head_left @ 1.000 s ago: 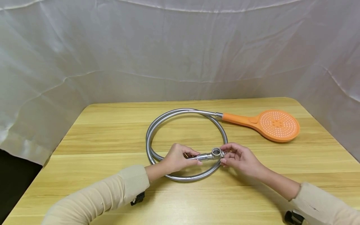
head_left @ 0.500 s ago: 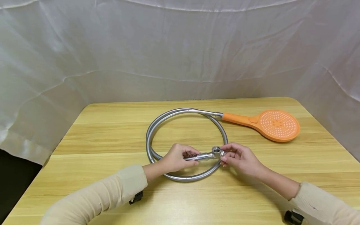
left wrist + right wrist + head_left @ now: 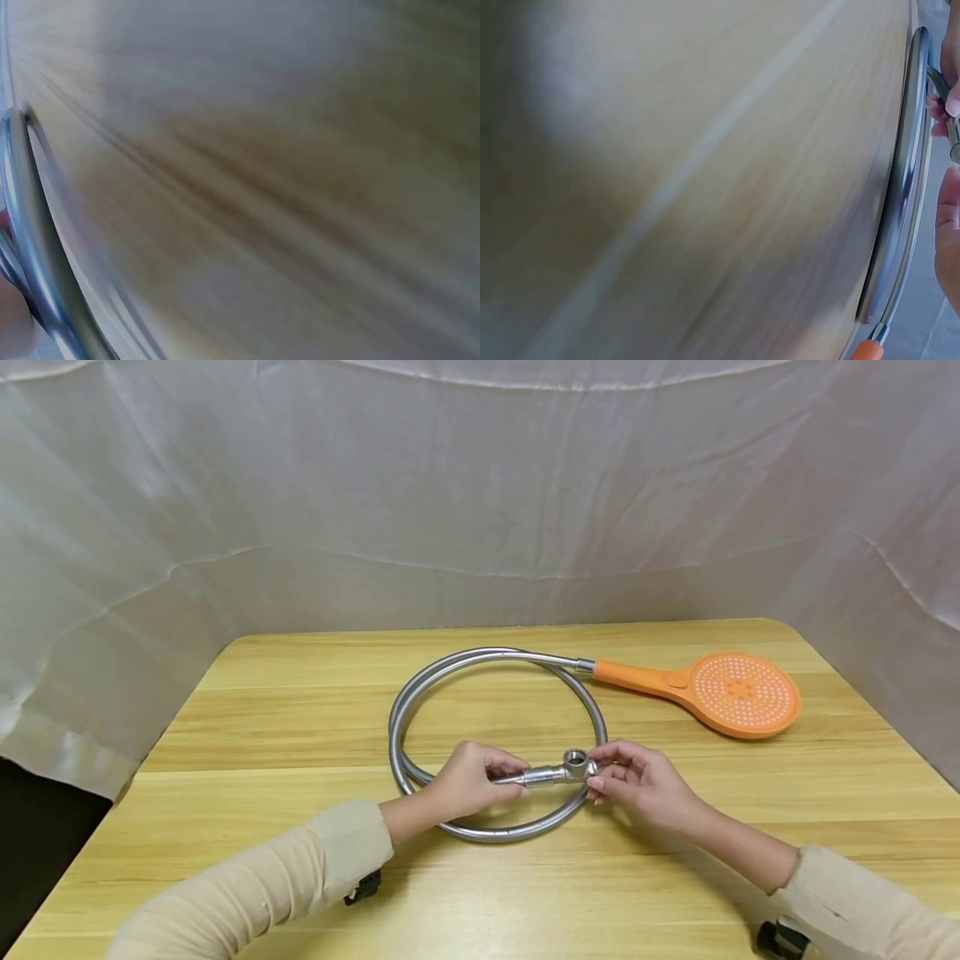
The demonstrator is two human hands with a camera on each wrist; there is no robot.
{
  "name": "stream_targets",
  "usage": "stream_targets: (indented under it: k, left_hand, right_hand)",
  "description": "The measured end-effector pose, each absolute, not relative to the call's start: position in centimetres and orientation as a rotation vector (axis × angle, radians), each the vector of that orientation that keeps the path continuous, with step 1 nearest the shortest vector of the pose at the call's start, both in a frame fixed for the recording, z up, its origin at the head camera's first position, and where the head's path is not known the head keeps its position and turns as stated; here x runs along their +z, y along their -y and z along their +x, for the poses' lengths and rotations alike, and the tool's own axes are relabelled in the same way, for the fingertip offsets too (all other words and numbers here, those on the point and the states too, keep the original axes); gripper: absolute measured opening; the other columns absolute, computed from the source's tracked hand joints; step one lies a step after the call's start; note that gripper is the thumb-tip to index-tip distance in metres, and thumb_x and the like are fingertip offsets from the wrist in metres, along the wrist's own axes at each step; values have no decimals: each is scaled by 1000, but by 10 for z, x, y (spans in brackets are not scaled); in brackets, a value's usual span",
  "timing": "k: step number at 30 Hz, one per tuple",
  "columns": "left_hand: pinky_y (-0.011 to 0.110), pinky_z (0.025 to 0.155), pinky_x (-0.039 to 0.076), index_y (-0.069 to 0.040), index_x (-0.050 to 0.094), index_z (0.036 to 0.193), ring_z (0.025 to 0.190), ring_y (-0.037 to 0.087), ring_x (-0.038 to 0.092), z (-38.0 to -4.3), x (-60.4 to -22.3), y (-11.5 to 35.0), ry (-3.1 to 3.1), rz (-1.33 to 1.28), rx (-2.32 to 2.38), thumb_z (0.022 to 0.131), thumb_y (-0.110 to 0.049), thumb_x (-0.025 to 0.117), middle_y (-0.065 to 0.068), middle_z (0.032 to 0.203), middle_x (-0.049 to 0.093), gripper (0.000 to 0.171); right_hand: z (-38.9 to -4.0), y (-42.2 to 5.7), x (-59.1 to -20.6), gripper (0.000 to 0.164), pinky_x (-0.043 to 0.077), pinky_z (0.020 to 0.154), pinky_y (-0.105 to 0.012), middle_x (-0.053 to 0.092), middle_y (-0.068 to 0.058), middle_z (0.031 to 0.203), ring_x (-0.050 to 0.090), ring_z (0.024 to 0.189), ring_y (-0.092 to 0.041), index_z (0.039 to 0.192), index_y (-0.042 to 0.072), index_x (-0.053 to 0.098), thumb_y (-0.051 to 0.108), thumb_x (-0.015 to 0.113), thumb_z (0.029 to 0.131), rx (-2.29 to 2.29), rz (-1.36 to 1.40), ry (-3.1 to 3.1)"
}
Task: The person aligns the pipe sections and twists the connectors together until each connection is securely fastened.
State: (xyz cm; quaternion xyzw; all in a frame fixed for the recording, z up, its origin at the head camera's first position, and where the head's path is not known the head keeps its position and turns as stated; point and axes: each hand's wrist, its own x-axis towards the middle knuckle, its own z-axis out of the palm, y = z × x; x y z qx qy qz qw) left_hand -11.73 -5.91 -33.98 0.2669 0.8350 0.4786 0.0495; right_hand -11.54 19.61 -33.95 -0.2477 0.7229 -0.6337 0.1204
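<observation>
In the head view my left hand pinches the end of a shiny metal shower hose beside its chrome connector. The connector meets a small metal tee fitting, whose round threaded opening faces up. My right hand pinches the fitting's far side between thumb and fingers, covering part of it. Both hands are over the near part of the coiled hose. At the coil's other end, an orange shower head lies face up, joined to the hose. In the right wrist view the two hands show at the right edge.
Everything is on a wood-grain table. A pale grey cloth hangs behind it and along both sides. The coil shows at the left edge of the left wrist view.
The tee fitting has turned slightly, so its threaded opening tilts differently and more thread shows inside. My left hand has shifted a little to the left. The shower head stays put.
</observation>
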Motion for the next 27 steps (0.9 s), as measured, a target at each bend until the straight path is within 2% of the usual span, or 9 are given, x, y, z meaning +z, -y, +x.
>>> stream_targets:
  k: [5, 10, 13, 21, 27]
  left_hand:
    - [14, 62, 53, 2, 71, 96, 70, 10, 67, -117, -340, 60, -2546, 798, 1488, 75, -7, 75, 14, 87, 72, 24]
    - [16, 60, 53, 2, 71, 95, 67, 6, 64, -117, -340, 60, -2528, 778, 1529, 74, -7, 76, 14, 86, 72, 23]
    - [16, 59, 53, 2, 71, 94, 66, 4, 64, -118, -340, 60, -2518, 773, 1540, 74, -7, 76, 14, 86, 72, 23]
    - [17, 59, 53, 2, 71, 93, 66, 5, 64, -118, -341, 59, -2508, 777, 1549, 74, -8, 76, 14, 87, 72, 22]
    - [17, 57, 53, 1, 72, 93, 64, 2, 62, -119, -343, 60, -2497, 776, 1561, 74, -8, 76, 14, 86, 72, 21]
  right_hand:
    - [-116, -196, -340, 33, 57, 66, -26, 64, 0, 84, 64, 74, -9, 111, -23, 43, -10, 57, 83, -1860, -753, -2110]
    - [-117, -197, -341, 32, 56, 67, -25, 63, -2, 88, 64, 76, -8, 110, -22, 42, -11, 56, 83, -1882, -788, -2097]
    - [-118, -197, -340, 31, 56, 66, -25, 64, -2, 85, 64, 74, -9, 109, -23, 42, -11, 56, 83, -1882, -781, -2100]
    - [-119, -197, -341, 28, 55, 62, -23, 63, 9, 86, 63, 74, -6, 106, -22, 46, -9, 58, 83, -1841, -774, -2190]
    - [-120, -197, -343, 28, 54, 62, -20, 63, 10, 86, 62, 73, -4, 103, -22, 48, -9, 60, 82, -1867, -809, -2183]
